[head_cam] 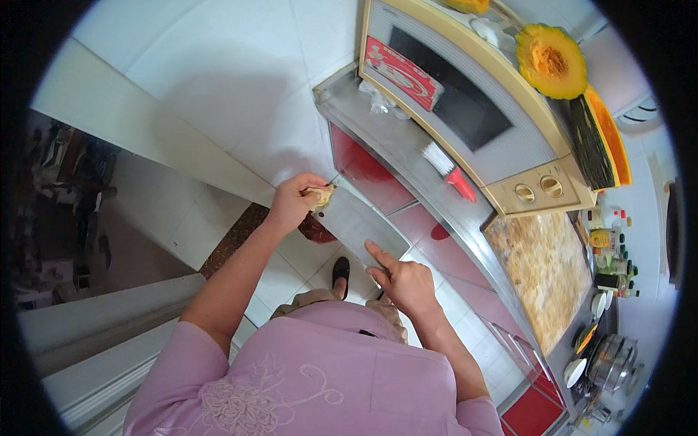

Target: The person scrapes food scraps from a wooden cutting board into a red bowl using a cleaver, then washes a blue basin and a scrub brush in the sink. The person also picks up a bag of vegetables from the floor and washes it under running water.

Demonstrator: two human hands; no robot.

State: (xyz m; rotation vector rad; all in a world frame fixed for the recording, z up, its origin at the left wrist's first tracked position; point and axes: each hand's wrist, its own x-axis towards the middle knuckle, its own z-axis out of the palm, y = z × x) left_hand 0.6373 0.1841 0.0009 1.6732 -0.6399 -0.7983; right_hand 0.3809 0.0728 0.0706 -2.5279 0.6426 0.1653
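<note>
A broad metal cleaver blade (360,218) lies between my two hands. My right hand (403,278) grips its near end, with the index finger stretched along the blade; the handle is hidden in the hand. At the blade's far left corner my left hand (297,199) holds a crumpled yellowish piece (322,197), perhaps cloth or food, against the metal. Beneath the blade a dark red object (316,230) shows in part; I cannot tell what it is.
On the steel counter (403,152) at the right lie a red-handled brush (461,185) and a crumpled plastic bag (379,101). A microwave oven (452,82) stands behind them, with cut pumpkin (551,61) on top. Further right are a patterned board (540,272), bottles (605,240) and a glass-lidded pot (611,362).
</note>
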